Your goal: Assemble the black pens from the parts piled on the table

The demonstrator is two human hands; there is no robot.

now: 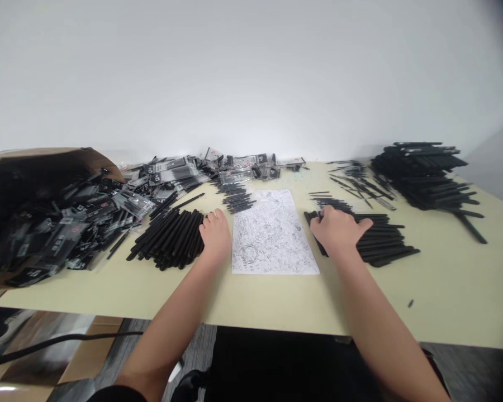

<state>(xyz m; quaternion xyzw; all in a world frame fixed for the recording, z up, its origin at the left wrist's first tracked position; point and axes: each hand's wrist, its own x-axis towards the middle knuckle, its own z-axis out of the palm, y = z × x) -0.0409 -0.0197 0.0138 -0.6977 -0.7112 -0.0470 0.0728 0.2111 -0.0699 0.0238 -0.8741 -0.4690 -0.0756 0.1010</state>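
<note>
My left hand (216, 237) rests with its fingertips against the right end of a loose pile of black pens (167, 239), lifting nothing. My right hand (337, 231) lies spread over the left end of a second pile of black pens (385, 240), hiding part of it. Between the hands is a sheet of paper covered in black line drawings (272, 231), touching neither hand. A small bunch of black pens (237, 200) lies at its far left corner. Beyond my right hand, thin pens (329, 202) lie scattered.
A tipped brown cardboard box (46, 164) spills plastic-wrapped black pens (171, 173) along the table's back. A tall stack of black pens (423, 173) stands far right on the cream table (452, 296). Below, a floor carton (88, 357) and black cable (58, 343) show.
</note>
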